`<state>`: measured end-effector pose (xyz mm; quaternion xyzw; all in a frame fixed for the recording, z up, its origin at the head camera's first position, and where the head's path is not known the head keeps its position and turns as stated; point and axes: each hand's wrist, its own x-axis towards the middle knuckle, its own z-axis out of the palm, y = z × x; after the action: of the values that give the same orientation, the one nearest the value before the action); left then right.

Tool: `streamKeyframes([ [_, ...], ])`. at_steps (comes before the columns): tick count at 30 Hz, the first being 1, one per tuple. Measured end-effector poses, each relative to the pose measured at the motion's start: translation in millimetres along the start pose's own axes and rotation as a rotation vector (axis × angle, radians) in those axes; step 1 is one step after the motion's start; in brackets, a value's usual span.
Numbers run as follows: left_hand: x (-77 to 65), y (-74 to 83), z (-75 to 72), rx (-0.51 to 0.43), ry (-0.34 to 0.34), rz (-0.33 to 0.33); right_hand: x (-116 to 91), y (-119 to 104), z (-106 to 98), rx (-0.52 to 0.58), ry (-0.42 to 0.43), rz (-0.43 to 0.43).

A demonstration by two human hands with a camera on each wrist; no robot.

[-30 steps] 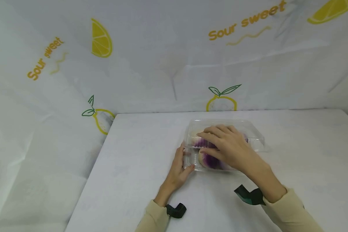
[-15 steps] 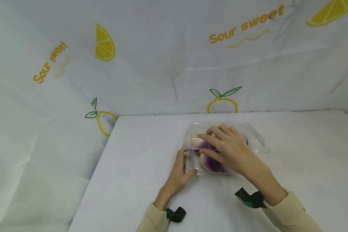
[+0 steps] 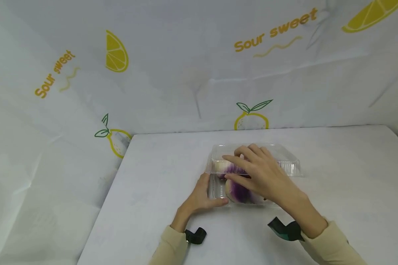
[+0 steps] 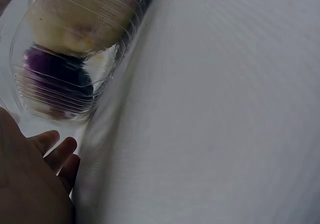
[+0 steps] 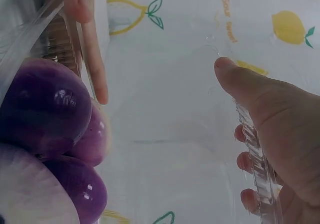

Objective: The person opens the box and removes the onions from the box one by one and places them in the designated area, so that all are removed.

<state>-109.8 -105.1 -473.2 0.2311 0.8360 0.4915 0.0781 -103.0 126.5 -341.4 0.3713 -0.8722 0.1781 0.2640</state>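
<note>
A clear plastic clamshell box (image 3: 220, 189) lies on the table in the head view, its lid (image 3: 290, 167) raised above the base. Inside are several round, shiny purple-and-white vegetables (image 5: 45, 108) that look like turnips. My left hand (image 3: 199, 197) holds the base at its front left corner, thumb along the front edge. Loosely bent fingers of this hand show beside the box in the left wrist view. My right hand (image 3: 263, 175) grips the lid's front edge, thumb on one side and fingers behind it, as the right wrist view shows. Part of the box is hidden behind this hand.
The white table (image 3: 159, 173) spreads out on both sides of the box. Behind it hangs a white cloth (image 3: 172, 73) printed with lemons and lettering. A dark strap piece (image 3: 286, 229) sticks out from my right wrist.
My left hand has shifted slightly, its thumb now straighter along the base's front edge. The base shows a little more below the lid. My right hand keeps its grip on the lid.
</note>
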Motion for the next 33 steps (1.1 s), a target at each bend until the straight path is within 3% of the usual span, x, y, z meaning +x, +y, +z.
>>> streamKeyframes([
  [5, -0.8, 2.5, -0.5, 0.041, 0.002, -0.049, 1.0, 3.4, -4.2, 0.014, 0.021, 0.022],
  [17, 1.4, 5.1, -0.2, 0.078, 0.019, -0.052, -0.9, 34.7, -30.5, 0.008, 0.174, 0.01],
  [26, 2.8, 2.2, 1.7, 0.073, 0.022, -0.002, -8.1, 68.8, -47.7, 0.045, 0.289, 0.125],
  [33, 1.7, -0.2, 2.2, 0.076, 0.031, -0.004, -13.1, 78.0, -46.2, 0.111, 0.278, 0.209],
])
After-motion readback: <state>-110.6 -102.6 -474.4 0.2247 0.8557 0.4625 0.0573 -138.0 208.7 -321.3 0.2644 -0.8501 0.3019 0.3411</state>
